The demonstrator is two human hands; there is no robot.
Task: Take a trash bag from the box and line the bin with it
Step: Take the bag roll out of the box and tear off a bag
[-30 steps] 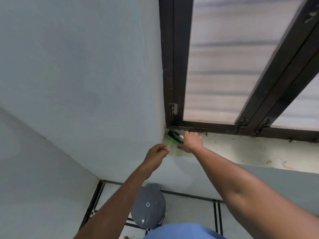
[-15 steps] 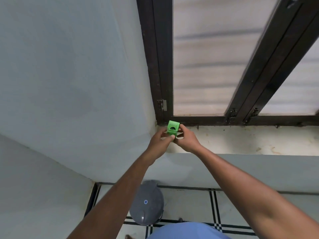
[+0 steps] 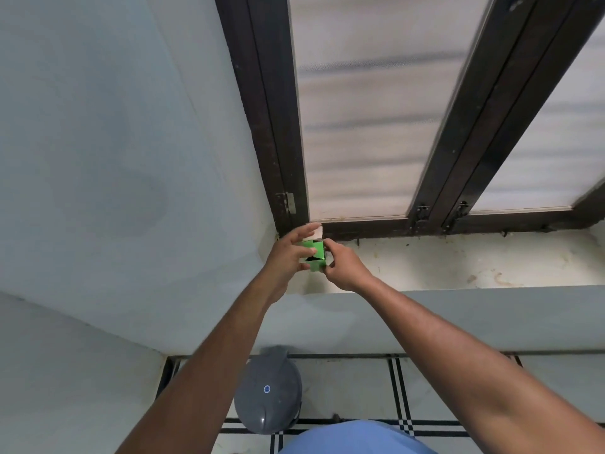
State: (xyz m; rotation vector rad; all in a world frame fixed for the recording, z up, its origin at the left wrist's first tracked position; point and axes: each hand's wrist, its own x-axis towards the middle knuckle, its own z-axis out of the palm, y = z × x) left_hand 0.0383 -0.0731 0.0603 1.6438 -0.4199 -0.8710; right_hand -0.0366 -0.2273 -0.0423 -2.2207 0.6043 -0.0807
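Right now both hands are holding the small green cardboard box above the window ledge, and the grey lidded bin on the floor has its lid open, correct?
Not quite: the head view shows the grey lidded bin closed. The left hand and right hand do hold the small green cardboard box.

box (image 3: 315, 260): small, bright green carton with a black marking, held up in the air in front of the window sill's left corner; pale top flap lifted open, dark opening showing on its face.
bin (image 3: 268, 401): grey, round, domed lid shut with a small blue dot; stands on the tiled floor, near, directly below the box.
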